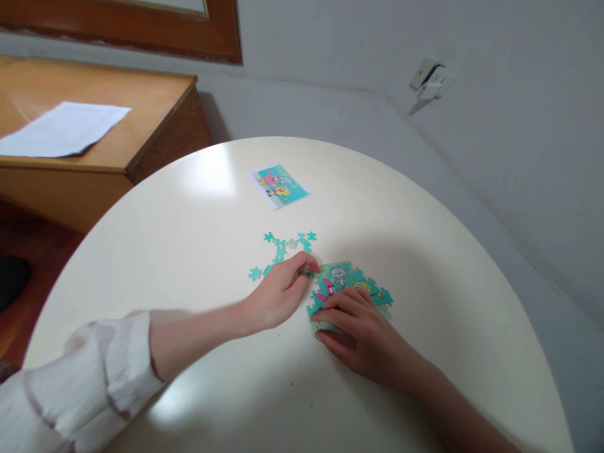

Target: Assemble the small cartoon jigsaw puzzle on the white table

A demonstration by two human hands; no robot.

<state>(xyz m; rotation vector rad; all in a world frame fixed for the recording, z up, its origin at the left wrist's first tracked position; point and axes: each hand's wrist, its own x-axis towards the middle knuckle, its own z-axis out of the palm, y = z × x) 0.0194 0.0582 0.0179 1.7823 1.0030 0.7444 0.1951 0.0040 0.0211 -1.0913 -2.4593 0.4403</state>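
Observation:
A partly joined jigsaw puzzle (340, 275) with cartoon figures on a teal ground lies on the round table. My left hand (278, 290) is at its left edge, thumb and fingers pinched on a puzzle piece (307, 273) that is mostly hidden by the fingers. My right hand (361, 327) rests on the lower part of the puzzle, fingers stretched out and lying over it, covering some of the picture. Just beyond my left hand are several loose teal pieces (280, 250), some touching one another, with a single piece (255, 274) lying apart on the left.
Farther back on the white round table (155, 251) lies a reference picture card (283, 187) with the same figures. At the left stands a wooden desk (155, 82) with white paper (66, 129) on it. A wall with a socket (431, 78) rises behind and right.

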